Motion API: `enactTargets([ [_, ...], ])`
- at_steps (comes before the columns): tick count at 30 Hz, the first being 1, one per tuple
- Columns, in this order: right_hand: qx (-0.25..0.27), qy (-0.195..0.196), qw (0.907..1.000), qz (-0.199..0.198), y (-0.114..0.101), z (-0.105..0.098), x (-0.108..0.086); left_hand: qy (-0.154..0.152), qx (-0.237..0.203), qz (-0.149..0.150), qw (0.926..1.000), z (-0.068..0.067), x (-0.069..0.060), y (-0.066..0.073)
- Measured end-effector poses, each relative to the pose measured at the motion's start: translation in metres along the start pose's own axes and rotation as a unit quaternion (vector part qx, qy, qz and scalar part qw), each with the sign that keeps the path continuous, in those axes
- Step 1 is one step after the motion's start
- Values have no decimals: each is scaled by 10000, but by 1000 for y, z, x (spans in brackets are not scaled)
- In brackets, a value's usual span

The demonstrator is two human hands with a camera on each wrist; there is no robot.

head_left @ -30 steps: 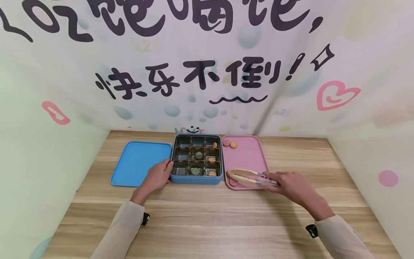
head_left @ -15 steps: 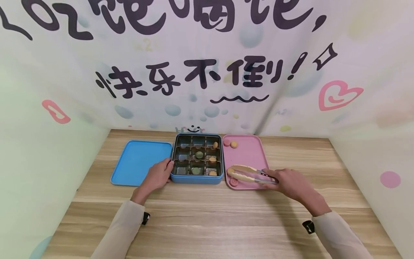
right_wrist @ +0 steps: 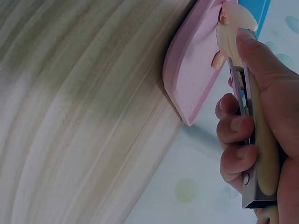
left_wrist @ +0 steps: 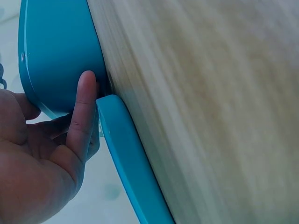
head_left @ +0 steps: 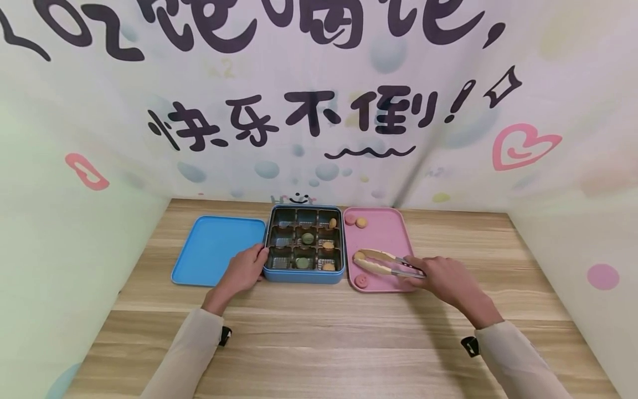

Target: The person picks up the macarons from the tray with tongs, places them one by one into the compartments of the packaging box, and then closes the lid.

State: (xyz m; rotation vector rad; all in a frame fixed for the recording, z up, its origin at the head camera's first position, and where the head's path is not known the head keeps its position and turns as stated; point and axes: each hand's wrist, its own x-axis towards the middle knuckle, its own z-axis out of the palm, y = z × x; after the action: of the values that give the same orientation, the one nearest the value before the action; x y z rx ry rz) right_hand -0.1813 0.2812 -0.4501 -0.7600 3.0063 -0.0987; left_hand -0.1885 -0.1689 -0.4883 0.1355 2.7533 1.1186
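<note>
1. The left hand [head_left: 242, 270] rested its fingers against the left front corner of a square blue box [head_left: 304, 276], one finger stretched straight along the wall; it was not clamped round it.
2. The right hand [head_left: 445, 281], well apart from the left and to the right of the box, was curled round a pair of metal tongs with beige heads [head_left: 372, 267].
3. Between the tong heads, just right of the box, was a round tan macaron [head_left: 359, 256]; whether they squeezed it could not be told.
4. Inside the box, a dark plastic insert with nine compartments [head_left: 283, 238] held two green macarons, one central [head_left: 308, 239], one front-middle [head_left: 302, 262], and a tan piece in each right-hand compartment.
5. A pink rectangular tray [head_left: 381, 238] lay just right of the box, bearing a pink macaron [head_left: 361, 281] near its front edge, with another pink and a tan one at its back.
6. A flat blue lid [head_left: 214, 249] lay just left of the box.
7. Beneath the box was a wood-grain table [head_left: 299, 332]; behind it, a white printed backdrop [head_left: 219, 172].
</note>
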Motion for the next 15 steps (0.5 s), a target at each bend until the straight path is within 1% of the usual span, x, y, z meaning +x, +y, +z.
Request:
enactTargets([
  [5, 39, 109, 9999, 11, 0, 2, 1, -8, -37, -28, 10000, 0, 0, 0],
  [8, 181, 203, 9996, 75, 0, 4, 3, -17, -77, -26, 10000, 0, -1, -1],
  [10, 321, 302, 9989, 134, -2, 4, 5, -14, -82, -27, 10000, 0, 0, 0],
  [15, 471, 620, 9967, 247, -7, 5, 10, 5, -38, -22, 10000, 0, 0, 1],
])
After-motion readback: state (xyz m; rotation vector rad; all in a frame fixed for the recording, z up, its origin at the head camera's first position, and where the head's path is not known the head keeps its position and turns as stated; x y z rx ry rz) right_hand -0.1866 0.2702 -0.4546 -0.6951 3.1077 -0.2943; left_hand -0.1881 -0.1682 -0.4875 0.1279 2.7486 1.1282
